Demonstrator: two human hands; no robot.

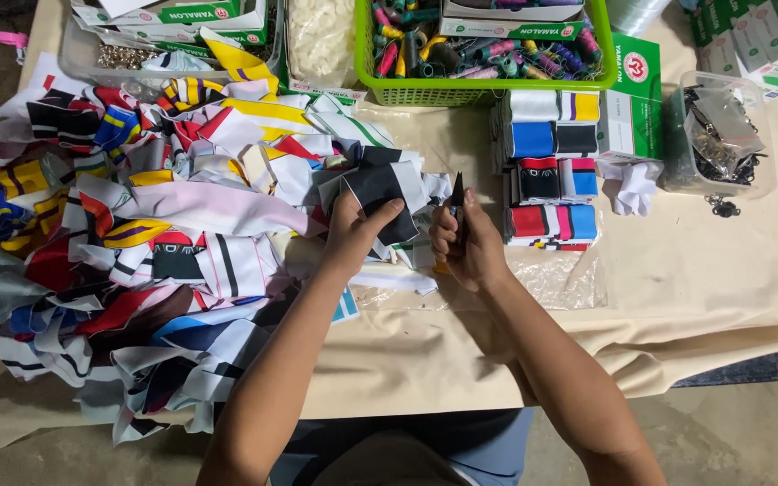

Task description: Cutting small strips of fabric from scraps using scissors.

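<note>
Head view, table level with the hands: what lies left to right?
Heap of multicoloured fabric pieces → left hand holding a black-and-white fabric piece → right hand with small dark snips → stack of folded coloured pieces → clear plastic tub of dark metal parts.

Left side is jammed: a heap of fabric pieces (164, 234) covers the worktop (695, 288) from its near edge up to the trays. Straight ahead, the green basket of thread spools (483, 45) walls off the far edge. Stacked folded pieces (551, 171) sit just right of the right hand (465, 247), with a clear plastic box (718, 135) beyond them. Open cloth lies to the right front, and there's a bare strip along the near edge below both wrists.
</note>
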